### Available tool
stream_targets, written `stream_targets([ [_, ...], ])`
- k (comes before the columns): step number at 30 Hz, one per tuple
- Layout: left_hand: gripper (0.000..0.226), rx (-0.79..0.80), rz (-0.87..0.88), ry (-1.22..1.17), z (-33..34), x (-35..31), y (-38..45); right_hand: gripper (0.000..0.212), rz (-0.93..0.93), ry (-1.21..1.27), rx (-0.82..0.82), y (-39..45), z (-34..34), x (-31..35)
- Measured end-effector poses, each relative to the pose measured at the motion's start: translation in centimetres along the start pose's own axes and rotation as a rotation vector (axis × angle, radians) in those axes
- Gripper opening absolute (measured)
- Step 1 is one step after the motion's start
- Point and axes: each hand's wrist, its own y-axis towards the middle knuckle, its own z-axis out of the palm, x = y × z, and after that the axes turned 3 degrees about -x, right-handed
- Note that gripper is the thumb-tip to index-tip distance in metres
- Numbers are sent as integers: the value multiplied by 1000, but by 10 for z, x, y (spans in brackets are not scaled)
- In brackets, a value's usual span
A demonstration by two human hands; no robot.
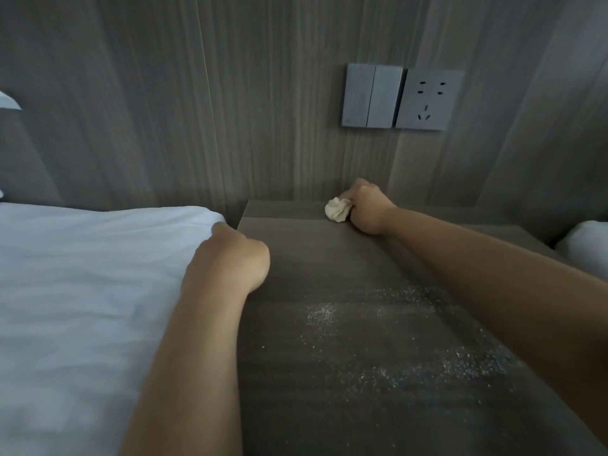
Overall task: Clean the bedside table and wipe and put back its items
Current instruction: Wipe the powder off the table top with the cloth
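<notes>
The dark wooden bedside table [329, 264] fills the middle of the head view. White powdery crumbs [378, 337] are scattered over its near half. My right hand [367, 207] grips a crumpled cream tissue [337, 209] and holds it down on the table's far edge, close to the wall. My left hand [230, 258] rests at the table's left edge where it meets the bed, fingers curled under and out of sight; what they hold, if anything, is hidden.
A bed with a white sheet [82, 291] lies along the left side. A second white bed corner [585, 248] shows at the right. On the wood-panelled wall above the table sit a double light switch [371, 95] and a socket [429, 100].
</notes>
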Motion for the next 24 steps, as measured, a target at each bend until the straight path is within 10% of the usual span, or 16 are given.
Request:
stream_targets([
  [3,56,-21,-10,-26,-3,8,6,37,-79,124,135,-7,-18,6],
  [10,57,-37,16,-36,1,11,12,30,140,254,-199,12,13,8],
  [18,59,-23,86,-18,-2,14,22,35,20,318,-36,30,-1,74],
  [24,55,-42,108,-11,2,19,23,25,46,75,-127,58,39,119],
])
